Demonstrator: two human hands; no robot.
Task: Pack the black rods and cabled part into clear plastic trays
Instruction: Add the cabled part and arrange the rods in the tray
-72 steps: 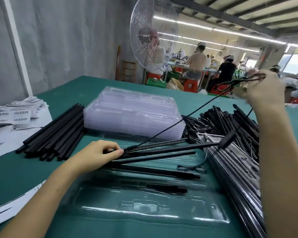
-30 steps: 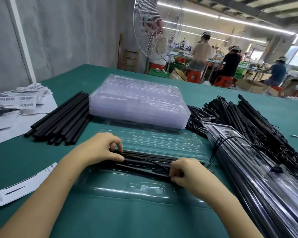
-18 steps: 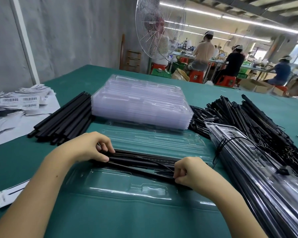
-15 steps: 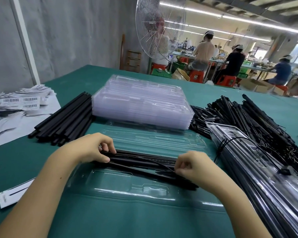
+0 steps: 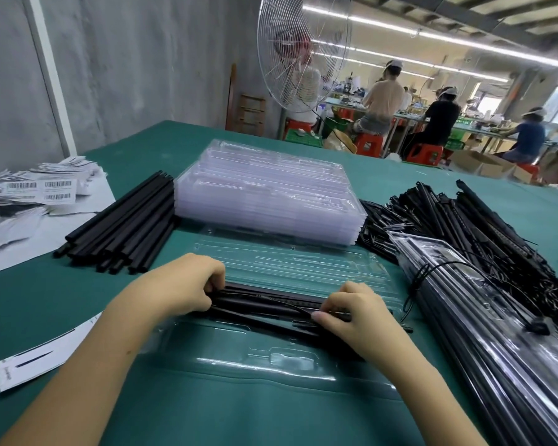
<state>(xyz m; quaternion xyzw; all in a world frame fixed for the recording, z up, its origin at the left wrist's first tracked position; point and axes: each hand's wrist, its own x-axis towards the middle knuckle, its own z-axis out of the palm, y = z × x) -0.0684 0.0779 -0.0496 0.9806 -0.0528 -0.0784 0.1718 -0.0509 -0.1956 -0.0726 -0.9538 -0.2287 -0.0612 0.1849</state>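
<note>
Centrally, the left hand [image 5: 187,284] and right hand [image 5: 351,313] each curl their fingers round opposite ends of a bundle of slim, matte black rods [image 5: 264,305]. The bundle lies across a glossy, moulded clear plastic tray [image 5: 239,352] opened flat on the smooth green bench [image 5: 78,304].

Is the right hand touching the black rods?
Touching. The head view shows the right hand pinching the black rods over the clear tray.
</note>
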